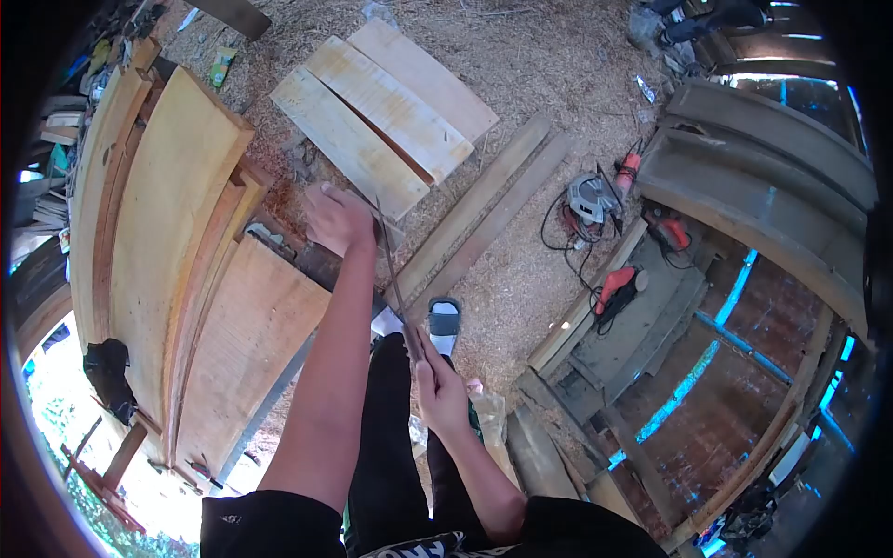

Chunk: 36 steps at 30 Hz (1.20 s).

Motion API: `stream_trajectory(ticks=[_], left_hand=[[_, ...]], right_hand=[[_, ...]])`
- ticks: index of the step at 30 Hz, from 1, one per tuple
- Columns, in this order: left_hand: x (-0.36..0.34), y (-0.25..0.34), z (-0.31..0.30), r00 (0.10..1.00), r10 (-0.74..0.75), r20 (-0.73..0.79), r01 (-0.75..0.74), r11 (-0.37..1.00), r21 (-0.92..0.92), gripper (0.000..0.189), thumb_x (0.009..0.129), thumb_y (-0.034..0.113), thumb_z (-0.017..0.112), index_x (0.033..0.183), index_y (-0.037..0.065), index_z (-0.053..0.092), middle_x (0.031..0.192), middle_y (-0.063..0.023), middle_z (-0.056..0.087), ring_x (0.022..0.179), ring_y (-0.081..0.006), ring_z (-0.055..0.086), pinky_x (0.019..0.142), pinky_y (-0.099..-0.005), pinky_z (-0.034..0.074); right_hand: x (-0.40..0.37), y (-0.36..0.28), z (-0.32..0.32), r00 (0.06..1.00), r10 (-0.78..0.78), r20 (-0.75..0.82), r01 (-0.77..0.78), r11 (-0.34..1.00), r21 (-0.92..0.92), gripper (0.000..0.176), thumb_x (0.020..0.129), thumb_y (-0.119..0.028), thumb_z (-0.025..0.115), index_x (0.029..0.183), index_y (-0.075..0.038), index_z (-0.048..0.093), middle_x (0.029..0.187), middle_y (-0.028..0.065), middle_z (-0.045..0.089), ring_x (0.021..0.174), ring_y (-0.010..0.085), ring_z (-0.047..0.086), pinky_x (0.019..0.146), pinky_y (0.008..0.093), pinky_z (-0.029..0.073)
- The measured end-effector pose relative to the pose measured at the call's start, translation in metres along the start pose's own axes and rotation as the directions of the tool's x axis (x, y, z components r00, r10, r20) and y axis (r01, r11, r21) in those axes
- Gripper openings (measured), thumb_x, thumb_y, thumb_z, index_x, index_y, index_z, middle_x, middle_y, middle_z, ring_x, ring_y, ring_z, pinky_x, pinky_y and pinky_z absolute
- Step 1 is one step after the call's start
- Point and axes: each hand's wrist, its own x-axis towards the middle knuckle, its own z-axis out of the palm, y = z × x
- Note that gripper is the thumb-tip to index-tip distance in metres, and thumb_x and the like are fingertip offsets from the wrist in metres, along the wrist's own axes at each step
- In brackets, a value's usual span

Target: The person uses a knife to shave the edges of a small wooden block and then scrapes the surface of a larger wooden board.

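Note:
My right hand [442,395] is closed around the handle of a long, thin-bladed tool that looks like a handsaw [391,265], seen nearly edge-on. Its blade points away from me and passes just right of my left wrist. My left hand [337,219] is bent down with its fingers curled; what lies under them is hidden. Beside that wrist, the pale end of a piece of wood [393,238] shows past the blade. Under my left forearm are a dark beam [321,264] and a wide board [246,325].
Thick planks [172,158] lean at left. Flat boards [391,98] and two narrow strips [484,205] lie on the shavings-covered ground. At right are a circular saw [593,198], corded red power tools [616,286] and a wooden frame [726,409]. My sandalled foot [445,321] stands below.

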Motion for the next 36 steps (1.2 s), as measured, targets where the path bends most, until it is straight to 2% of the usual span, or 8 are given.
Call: stream_trajectory(ticks=[2,9,24,26,27,29,30,36], left_hand=[[-0.002,0.000,-0.001,1.000,0.005,0.019,-0.005,1.000,0.011,0.026,0.104,0.029,0.045,0.113,0.009,0.059,0.114,-0.0156,0.064,0.105,-0.0388,0.063,0.091,-0.0551,0.044],[-0.001,-0.008,0.007,0.998,-0.039,-0.041,0.039,0.999,-0.011,0.030,0.105,0.033,0.042,0.115,0.012,0.060,0.112,-0.0152,0.067,0.104,-0.0387,0.065,0.087,-0.0580,0.046],[-0.001,-0.006,0.009,0.996,-0.046,-0.074,0.046,0.999,-0.008,0.027,0.104,0.031,0.045,0.110,0.009,0.060,0.109,-0.0171,0.065,0.101,-0.0388,0.065,0.092,-0.0555,0.044],[-0.001,-0.004,0.006,0.995,-0.042,-0.087,0.042,0.999,-0.004,0.027,0.104,0.031,0.044,0.110,0.009,0.060,0.110,-0.0169,0.065,0.101,-0.0386,0.065,0.092,-0.0553,0.044],[-0.001,-0.003,0.003,0.997,-0.038,-0.061,0.037,0.999,-0.009,0.027,0.104,0.031,0.044,0.111,0.010,0.060,0.110,-0.0167,0.065,0.102,-0.0382,0.065,0.093,-0.0549,0.044],[-0.003,0.000,-0.003,0.999,-0.033,-0.032,0.033,0.999,-0.015,0.027,0.104,0.030,0.044,0.111,0.010,0.060,0.110,-0.0164,0.066,0.103,-0.0379,0.065,0.094,-0.0546,0.044],[-0.003,0.001,-0.003,0.999,-0.040,-0.023,0.040,0.999,-0.002,0.027,0.104,0.030,0.044,0.111,0.010,0.060,0.111,-0.0160,0.066,0.104,-0.0376,0.065,0.094,-0.0543,0.044],[-0.004,0.003,-0.006,0.999,-0.030,-0.013,0.030,1.000,-0.002,0.026,0.105,0.029,0.044,0.113,0.011,0.060,0.116,-0.0149,0.065,0.107,-0.0374,0.064,0.094,-0.0551,0.043]], right_hand=[[-0.002,-0.005,0.002,0.985,0.168,0.048,-0.168,0.986,-0.009,0.054,0.106,-0.022,0.054,0.158,-0.017,0.044,0.058,0.0022,0.051,0.048,0.0100,0.049,0.053,0.0280,0.044],[-0.002,0.012,0.000,0.997,0.069,0.031,-0.069,0.997,-0.017,0.053,0.107,-0.021,0.052,0.159,-0.018,0.042,0.061,0.0012,0.047,0.052,0.0067,0.047,0.054,0.0252,0.040],[-0.029,0.001,-0.012,0.994,0.083,0.068,-0.090,0.991,0.101,0.053,0.109,-0.023,0.052,0.159,-0.010,0.041,0.071,-0.0041,0.047,0.059,0.0030,0.039,0.055,0.0225,0.036],[-0.049,0.004,-0.025,0.970,0.200,0.140,-0.223,0.959,0.172,0.053,0.109,-0.020,0.053,0.158,-0.005,0.041,0.096,0.0032,0.067,0.078,0.0043,0.058,0.071,0.0218,0.047],[-0.054,0.006,-0.031,0.970,0.199,0.140,-0.221,0.960,0.171,0.053,0.109,-0.020,0.053,0.158,-0.005,0.041,0.096,0.0032,0.067,0.078,0.0043,0.058,0.071,0.0218,0.047],[-0.063,0.011,-0.042,0.968,0.202,0.151,-0.233,0.946,0.226,0.054,0.108,-0.016,0.053,0.157,0.001,0.039,0.138,0.0124,0.064,0.117,0.0117,0.062,0.099,0.0252,0.047],[-0.059,-0.003,-0.047,0.942,0.278,0.186,-0.327,0.883,0.336,0.054,0.108,-0.011,0.052,0.156,0.005,0.037,0.156,0.0160,0.050,0.142,0.0179,0.047,0.116,0.0292,0.035],[-0.075,-0.025,-0.031,0.954,0.253,0.162,-0.297,0.869,0.396,0.056,0.108,-0.009,0.052,0.159,0.003,0.034,0.153,0.0110,0.052,0.129,0.0107,0.053,0.108,0.0240,0.040]])
